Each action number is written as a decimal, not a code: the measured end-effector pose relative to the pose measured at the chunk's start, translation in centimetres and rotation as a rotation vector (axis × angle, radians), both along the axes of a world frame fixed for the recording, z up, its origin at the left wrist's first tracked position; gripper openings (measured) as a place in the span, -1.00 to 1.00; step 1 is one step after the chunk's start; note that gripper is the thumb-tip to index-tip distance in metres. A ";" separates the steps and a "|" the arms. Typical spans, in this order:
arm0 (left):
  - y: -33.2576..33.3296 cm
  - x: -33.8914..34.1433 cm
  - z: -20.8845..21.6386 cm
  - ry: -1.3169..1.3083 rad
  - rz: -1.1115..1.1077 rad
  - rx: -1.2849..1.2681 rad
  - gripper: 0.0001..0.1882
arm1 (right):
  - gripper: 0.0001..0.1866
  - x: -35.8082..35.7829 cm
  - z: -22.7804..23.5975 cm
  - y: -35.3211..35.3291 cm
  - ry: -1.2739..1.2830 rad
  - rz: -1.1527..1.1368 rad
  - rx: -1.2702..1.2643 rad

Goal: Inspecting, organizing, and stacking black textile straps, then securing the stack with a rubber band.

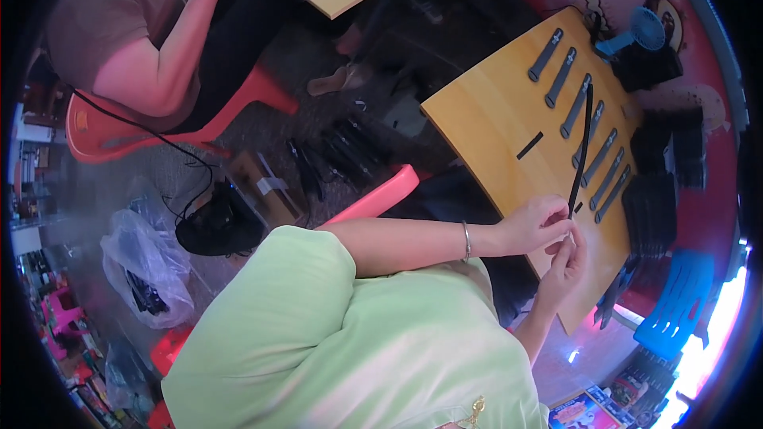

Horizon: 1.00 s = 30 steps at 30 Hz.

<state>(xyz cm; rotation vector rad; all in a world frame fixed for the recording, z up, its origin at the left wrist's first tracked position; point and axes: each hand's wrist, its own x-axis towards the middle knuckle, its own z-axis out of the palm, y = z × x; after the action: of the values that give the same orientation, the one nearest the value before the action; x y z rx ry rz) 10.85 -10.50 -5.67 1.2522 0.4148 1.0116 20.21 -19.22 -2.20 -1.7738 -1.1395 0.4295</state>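
Note:
A long, narrow black strap (pixel 582 155) is pinched between both my hands at its near end, and its far end reaches out over the table. My left hand (pixel 534 226), with a bangle at the wrist, has its fingertips pressed together on the strap. Close against it, my right hand (pixel 564 260) grips the same end with bent fingers; the exact tip is hidden. Beyond them, several dark grey straps (pixel 546 56) lie in a row on the wooden table (pixel 477 115). A short black strip (pixel 530 145) lies left of the row.
A blue fan (pixel 642 30) stands at the table's far right corner. Stacked dark pieces (pixel 650 214) line the right edge. A blue plastic stool (pixel 677 302) is at right. On the left are a person on a red chair (pixel 103 131) and a plastic bag (pixel 147 266).

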 end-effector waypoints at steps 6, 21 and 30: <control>0.3 0.3 -0.5 -0.115 -0.106 -0.144 -0.87 | -0.73 0.2 -0.6 0.2 0.120 0.014 0.043; 1.1 1.6 -0.5 -0.053 -0.037 0.016 -0.75 | -0.70 1.8 4.1 1.3 0.081 0.066 -0.044; 2.9 1.8 1.2 -0.026 -0.268 0.086 -0.75 | -0.84 5.7 0.9 3.0 0.248 0.194 0.025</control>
<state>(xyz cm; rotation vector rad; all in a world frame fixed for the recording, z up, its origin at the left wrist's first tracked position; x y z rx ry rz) 12.68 -7.62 -4.44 1.3303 0.1780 0.8227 25.94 -16.26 -1.28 -1.5449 -1.1367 0.7270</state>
